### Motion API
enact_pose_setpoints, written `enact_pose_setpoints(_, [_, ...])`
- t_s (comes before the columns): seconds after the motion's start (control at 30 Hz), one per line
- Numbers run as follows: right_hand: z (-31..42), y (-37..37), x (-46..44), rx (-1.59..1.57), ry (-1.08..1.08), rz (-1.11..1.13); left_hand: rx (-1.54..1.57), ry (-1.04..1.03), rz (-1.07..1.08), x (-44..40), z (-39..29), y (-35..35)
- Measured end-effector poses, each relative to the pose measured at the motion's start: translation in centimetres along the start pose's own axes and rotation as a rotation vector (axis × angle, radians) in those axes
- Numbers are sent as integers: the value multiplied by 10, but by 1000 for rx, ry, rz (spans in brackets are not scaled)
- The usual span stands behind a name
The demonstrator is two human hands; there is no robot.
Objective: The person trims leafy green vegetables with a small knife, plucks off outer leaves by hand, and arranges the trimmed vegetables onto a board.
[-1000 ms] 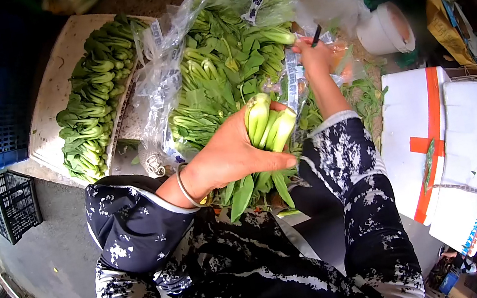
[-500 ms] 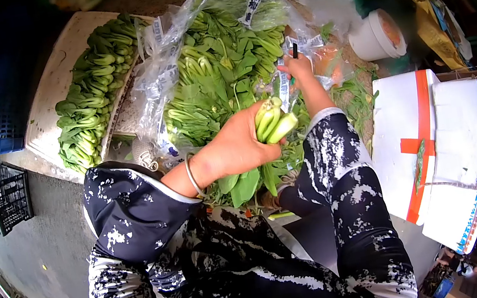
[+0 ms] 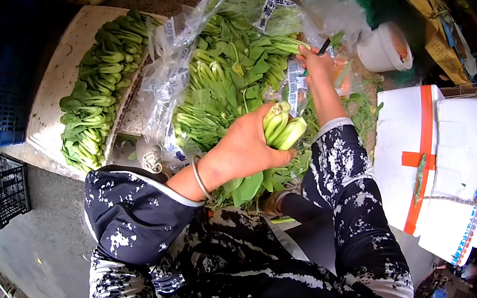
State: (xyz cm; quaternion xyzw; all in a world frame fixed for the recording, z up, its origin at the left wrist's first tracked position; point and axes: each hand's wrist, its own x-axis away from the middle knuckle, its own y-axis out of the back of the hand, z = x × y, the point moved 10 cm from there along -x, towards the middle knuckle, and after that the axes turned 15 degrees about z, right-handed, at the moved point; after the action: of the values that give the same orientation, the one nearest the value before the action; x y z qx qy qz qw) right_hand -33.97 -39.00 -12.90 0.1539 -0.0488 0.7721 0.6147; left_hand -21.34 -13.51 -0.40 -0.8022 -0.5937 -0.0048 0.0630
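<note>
My left hand (image 3: 241, 148) is closed around a few bok choy (image 3: 282, 128), their pale cut stem ends pointing up and right and leaves hanging below the palm. Farther out, my right hand (image 3: 318, 71) grips what looks like a small knife (image 3: 324, 46); its black end sticks out past the fingers and a bit of green shows at the palm. The fingertips of that hand touch the stems of another bok choy (image 3: 289, 45) at the right side of the pile. A large heap of bok choy (image 3: 221, 98) lies in an opened clear printed plastic bag (image 3: 152, 109).
On the left, a pale board (image 3: 49, 95) bears a row of bok choy (image 3: 95, 103). A black crate (image 3: 3, 189) stands farther left. To the right are a white bucket (image 3: 378, 51) and white foam boxes (image 3: 391, 149) with red tape. Loose leaves (image 3: 361, 114) litter the ground.
My right hand has moved right and slightly up to the stems at the pile's edge, and the black end has tilted to the right. My left hand still holds its bok choy, shifted slightly right.
</note>
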Motion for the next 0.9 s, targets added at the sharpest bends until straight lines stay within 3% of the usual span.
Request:
enact_pose_setpoints(0.13, [51,15,27,144,245,-54,-17,16,-25,4,7,1])
enact_pose_setpoints(0.23, [109,17,86,447,520,9,-21,6,-65,7,2,4])
enact_pose_setpoints(0.33, [129,-5,175,565,379,261,-80,-65,-141,6,3,8])
enact_pose_setpoints(0.37, [124,-10,198,575,384,328,-196,-242,-184,8,-16,9])
enact_pose_setpoints(0.4, [117,-12,219,483,374,370,-254,-282,-168,7,-23,4])
enact_pose_setpoints(0.47, [105,-12,242,378,360,397,60,-189,-29,-4,-1,-11])
enact_pose_setpoints(0.53, [87,-13,249,171,271,478,98,-141,9,-5,-1,-18])
enact_pose_setpoints(0.67, [81,-16,252,173,218,661,185,-67,-9,-8,10,-19])
enact_pose_setpoints(0.7, [91,-22,257,154,338,704,200,-69,4,-10,9,-20])
enact_pose_setpoints(0.9, [76,-14,258,202,230,757,181,-25,46,-21,12,-23])
